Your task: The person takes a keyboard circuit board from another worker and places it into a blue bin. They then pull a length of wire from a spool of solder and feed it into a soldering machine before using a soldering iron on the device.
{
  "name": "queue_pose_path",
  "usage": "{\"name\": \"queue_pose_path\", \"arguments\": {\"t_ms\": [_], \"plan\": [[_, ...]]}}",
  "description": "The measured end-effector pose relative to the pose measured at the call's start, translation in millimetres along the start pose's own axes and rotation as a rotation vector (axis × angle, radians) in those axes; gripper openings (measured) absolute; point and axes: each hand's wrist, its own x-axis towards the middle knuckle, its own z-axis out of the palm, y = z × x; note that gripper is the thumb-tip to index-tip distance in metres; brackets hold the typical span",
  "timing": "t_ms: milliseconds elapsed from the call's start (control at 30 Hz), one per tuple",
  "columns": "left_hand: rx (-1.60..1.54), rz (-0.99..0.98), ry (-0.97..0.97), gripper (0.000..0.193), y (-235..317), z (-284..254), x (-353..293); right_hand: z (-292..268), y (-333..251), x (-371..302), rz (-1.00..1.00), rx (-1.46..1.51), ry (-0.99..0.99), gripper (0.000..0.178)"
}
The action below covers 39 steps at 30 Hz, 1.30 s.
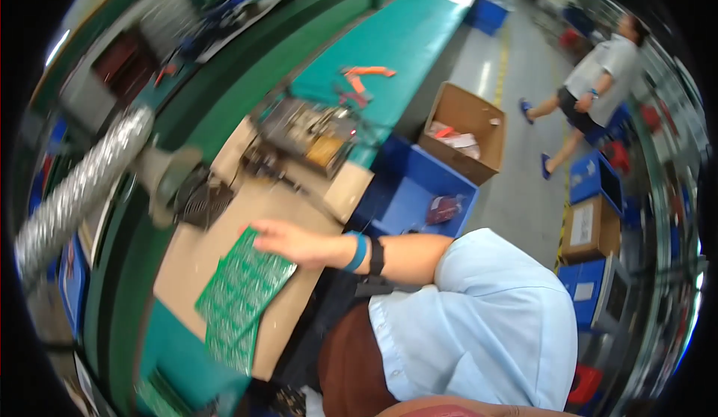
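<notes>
Green printed circuit boards (243,290), at least two overlapping panels fanned a bit out of line, lay on a tan cardboard-like sheet (187,267) on the teal bench. The right hand (288,243) was right over their top corner, fingers together and pretty much stretched out, not balled up. The fingertips were at the top edge of the boards, but the thumb side was hidden and the whole thing was kinda blurry, so I couldn't tell if it was gripping a board or just resting there. Couldn't tell anything about the left hand either, it was out of view.

The right wrist had a blue band (359,252) and a black band (375,257), and the sleeve (508,297) was light blue.

Past the hand, a boxy metal device (318,136) sat on the bench, with an orange-handled tool (370,71) further along. Over on the left a silver flexible duct (82,192) ran to a pale funnel-shaped hood (168,178), and a dark grilled thing (202,200) stood just beside that.

On the aisle side was a blue bin (419,185) with a dark red bundle (443,209) in it, next to an open cardboard box (486,136). Another person (609,65) was mid-stride beyond those.
</notes>
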Motion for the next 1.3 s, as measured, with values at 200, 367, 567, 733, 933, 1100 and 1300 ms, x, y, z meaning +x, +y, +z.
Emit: {"name": "queue_pose_path", "arguments": {"t_ms": [200, 367, 567, 733, 933, 1100, 1300], "plan": [[-0.208, -0.086, -0.046, 0.086, 14, 14, -3, 4, -27, -12, 0.114, -0.289, 0.225, 0.047], [-0.386, -0.163, -0.225, 0.12, 18, 21, -9, -15, -21, -6, 0.072, -0.537, 0.247, 0.057], [0.515, 0.502, -0.481, 0.036, 151, -102, 184, -22, -44, 7, 0.048, -1.18, 0.112, 0.059], [0.688, 0.713, -0.533, 0.013, 183, -105, 217, 0, -54, 15, -0.02, -1.449, 0.083, 0.058], [0.629, 0.797, -0.573, 0.017, 193, -95, 215, 8, -59, 15, -0.068, -1.521, 0.083, 0.055], [0.681, 0.936, -0.517, 0.018, 219, -79, 217, 11, -69, 6, -0.05, -1.497, 0.145, 0.054], [0.646, 0.762, -0.569, 0.017, 247, -72, 215, 18, -74, 1, -0.336, -1.477, 0.126, 0.049]]}}
